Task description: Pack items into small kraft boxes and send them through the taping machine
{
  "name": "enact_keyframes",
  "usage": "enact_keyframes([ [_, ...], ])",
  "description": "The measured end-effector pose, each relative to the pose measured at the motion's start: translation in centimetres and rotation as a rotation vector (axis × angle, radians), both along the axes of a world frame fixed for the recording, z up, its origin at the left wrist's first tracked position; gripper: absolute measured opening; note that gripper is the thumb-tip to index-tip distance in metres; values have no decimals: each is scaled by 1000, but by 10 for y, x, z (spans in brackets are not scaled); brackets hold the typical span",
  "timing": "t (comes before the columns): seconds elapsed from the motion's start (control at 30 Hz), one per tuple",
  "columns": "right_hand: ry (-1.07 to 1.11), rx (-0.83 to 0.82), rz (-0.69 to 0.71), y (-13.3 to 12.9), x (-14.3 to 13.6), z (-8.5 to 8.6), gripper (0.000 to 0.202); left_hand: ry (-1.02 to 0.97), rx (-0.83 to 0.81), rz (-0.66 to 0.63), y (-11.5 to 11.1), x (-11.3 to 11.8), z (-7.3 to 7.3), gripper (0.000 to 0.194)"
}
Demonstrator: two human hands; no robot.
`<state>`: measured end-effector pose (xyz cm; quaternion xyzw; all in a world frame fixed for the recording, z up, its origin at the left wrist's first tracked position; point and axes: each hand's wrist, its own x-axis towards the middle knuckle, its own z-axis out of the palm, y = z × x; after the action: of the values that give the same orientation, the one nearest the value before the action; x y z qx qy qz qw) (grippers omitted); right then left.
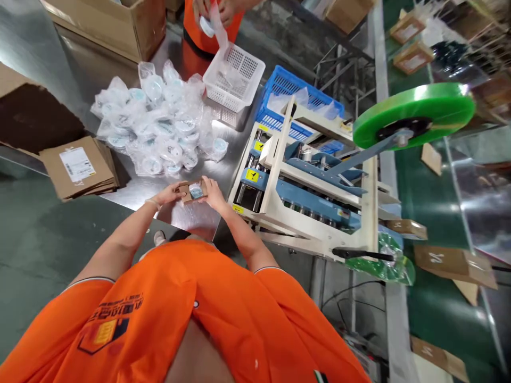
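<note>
A small brown cardboard box (185, 199) is held between both hands above the metal table's near edge. Its top is open, and a plastic-wrapped item (196, 190) shows inside. My left hand (171, 194) grips the box's left end with fingers closed on it. On the right end, my right hand (212, 192) is closed on the cardboard too. Just beyond the box lies a wide heap of round, pale items in clear plastic bags (159, 125). To the left, flattened cardboard boxes (82, 167) are stacked, the top one bearing a white label.
A white plastic basket (235, 80) and a blue crate (303, 88) stand beyond a taping machine (275, 175) with a green tape roll (415, 114). Cartons sit on a green conveyor (431, 197) at right. Across the table, a co-worker's hands (215, 13) hold a bagged item. A large carton (115, 29) stands upper left.
</note>
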<state>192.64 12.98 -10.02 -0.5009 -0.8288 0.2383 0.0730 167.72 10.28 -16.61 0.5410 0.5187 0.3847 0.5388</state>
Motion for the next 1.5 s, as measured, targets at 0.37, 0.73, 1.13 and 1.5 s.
enact_keyframes([
  [0.37, -71, -6, 47, 39, -2, 2, 67, 49, -63, -104, 4, -8, -1, 82],
  [0.73, -174, 99, 56, -7, 15, -12, 62, 1020, 195, -21, -35, 67, 35, 111],
  [1.13, -34, -32, -222, -157, 106, -113, 63, 1018, 474, -217, 200, 177, 55, 95],
  [1.5, 16, -134, -245, -144, 140, -107, 47, 270, 475, -208, 218, 304, 44, 125],
])
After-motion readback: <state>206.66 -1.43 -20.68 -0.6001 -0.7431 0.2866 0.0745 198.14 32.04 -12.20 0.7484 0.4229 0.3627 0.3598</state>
